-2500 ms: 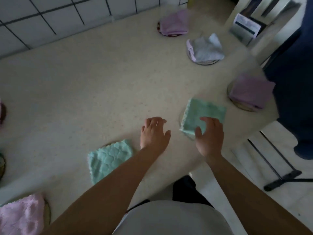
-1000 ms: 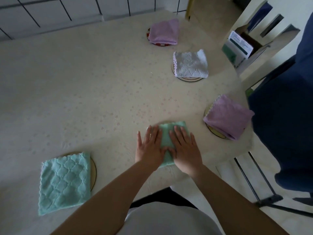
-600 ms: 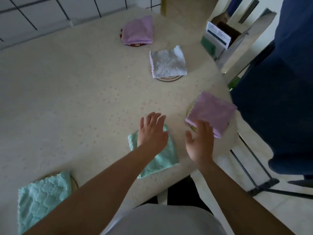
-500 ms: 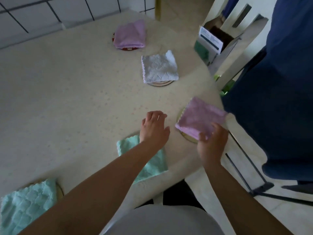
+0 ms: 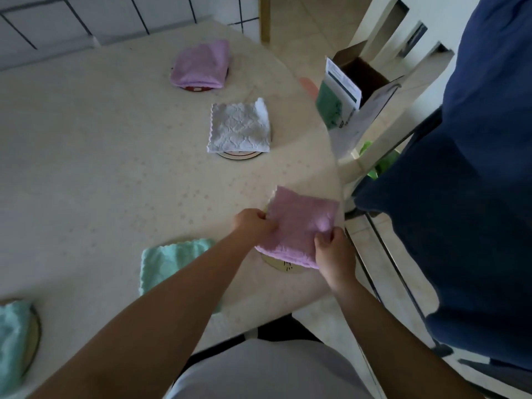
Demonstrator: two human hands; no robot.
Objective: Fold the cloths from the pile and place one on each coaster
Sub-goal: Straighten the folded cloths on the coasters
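Note:
A folded pink cloth [image 5: 299, 223] lies over a round coaster [image 5: 283, 264] near the table's right edge. My left hand [image 5: 254, 224] pinches its left edge, and my right hand [image 5: 332, 249] grips its near right corner. A folded mint cloth [image 5: 169, 259] lies to the left of them, partly hidden by my left forearm. Farther back, a white cloth [image 5: 239, 128] and another pink cloth [image 5: 201, 64] each sit on a coaster. A second mint cloth [image 5: 11, 338] covers a coaster at the lower left edge.
The round cream table [image 5: 100, 168] ends just right of my hands. A dark blue fabric [image 5: 466, 182] hangs close on the right over a metal frame. An open box with a leaflet [image 5: 342, 90] stands beyond the table's rim. A tiled wall runs behind.
Both hands left the mint cloth and moved right to the pink cloth. The right hand reached it first, then the left hand took its left edge.

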